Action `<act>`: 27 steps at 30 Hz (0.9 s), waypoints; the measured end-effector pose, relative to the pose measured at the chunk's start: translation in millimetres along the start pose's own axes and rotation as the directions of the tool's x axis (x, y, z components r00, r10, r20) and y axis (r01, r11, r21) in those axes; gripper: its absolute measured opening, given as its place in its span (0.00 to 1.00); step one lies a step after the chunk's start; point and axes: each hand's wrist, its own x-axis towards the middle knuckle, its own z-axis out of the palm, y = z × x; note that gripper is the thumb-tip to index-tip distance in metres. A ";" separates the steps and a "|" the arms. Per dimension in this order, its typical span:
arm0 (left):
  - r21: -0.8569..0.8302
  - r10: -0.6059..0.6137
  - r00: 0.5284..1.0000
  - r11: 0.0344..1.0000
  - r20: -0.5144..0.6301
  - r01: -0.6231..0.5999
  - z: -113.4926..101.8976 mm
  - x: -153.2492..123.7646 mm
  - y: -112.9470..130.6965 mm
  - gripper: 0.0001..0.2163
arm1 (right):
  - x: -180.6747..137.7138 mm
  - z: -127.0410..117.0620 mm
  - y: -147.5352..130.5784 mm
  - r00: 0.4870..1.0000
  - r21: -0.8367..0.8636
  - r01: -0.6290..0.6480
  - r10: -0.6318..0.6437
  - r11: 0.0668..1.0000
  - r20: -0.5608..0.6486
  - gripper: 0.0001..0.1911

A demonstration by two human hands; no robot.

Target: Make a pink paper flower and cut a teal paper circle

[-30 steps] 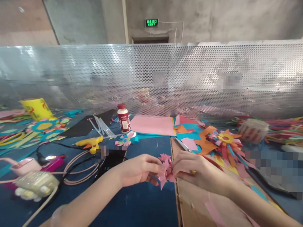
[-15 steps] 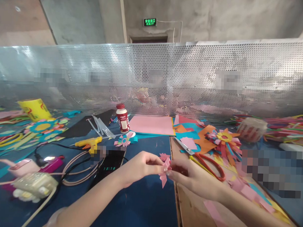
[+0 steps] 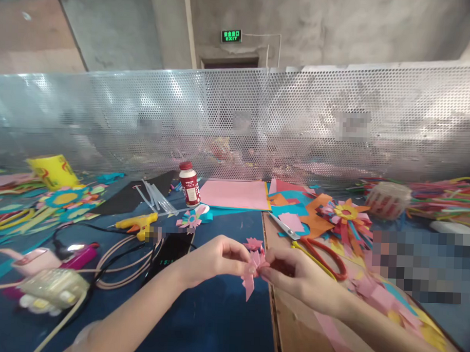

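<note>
A pointed pink paper flower [image 3: 248, 287] is held just below the centre of the frame. It is pinched from the left by the thumb and fingers of the left hand [image 3: 220, 260], and at its right edge by those of the right hand [image 3: 303, 278]. Since a second ago, the right hand has been lowered, so that the handles of the scissors [image 3: 293, 236] are uncovered right of centre. The paper is apparently being adjusted by fingertips alone, the scissors being left untouched.
</note>
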 end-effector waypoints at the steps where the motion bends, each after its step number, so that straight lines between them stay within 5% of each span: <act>1: 0.021 0.007 1.000 1.000 0.010 -0.008 0.0 -0.4 0.3 0.05 | -0.8 0.9 0.5 0.999 -0.065 0.044 -0.046 0.997 -0.029 0.10; 4: 0.180 0.144 0.989 0.973 0.029 -0.147 1.6 -2.1 3.0 0.04 | -4.7 2.6 3.4 0.924 -0.454 0.291 -0.370 0.842 -0.094 0.07; 7: 0.369 0.335 0.940 0.866 0.073 -0.337 5.9 -4.7 7.4 0.03 | -10.7 1.5 6.6 0.726 -0.787 0.442 -0.687 0.430 0.032 0.06; 9: 0.426 0.401 0.910 0.810 0.101 -0.404 9.0 -6.6 9.8 0.03 | -15.1 -0.6 7.0 0.646 -0.847 0.469 -0.750 0.248 0.138 0.05; 11: 0.463 0.429 0.897 0.776 0.109 -0.428 11.4 -8.5 11.6 0.03 | -18.8 -2.9 5.6 0.611 -0.861 0.482 -0.766 0.163 0.197 0.05; 19: 0.522 0.427 0.898 0.745 0.106 -0.416 14.4 -12.2 14.3 0.03 | -22.1 -4.4 1.7 0.635 -0.871 0.472 -0.738 0.139 0.227 0.06; 27: 0.523 0.443 0.890 0.736 0.107 -0.430 13.5 -10.8 14.0 0.03 | -20.5 -2.0 8.0 0.635 -0.840 0.475 -0.763 0.264 0.120 0.13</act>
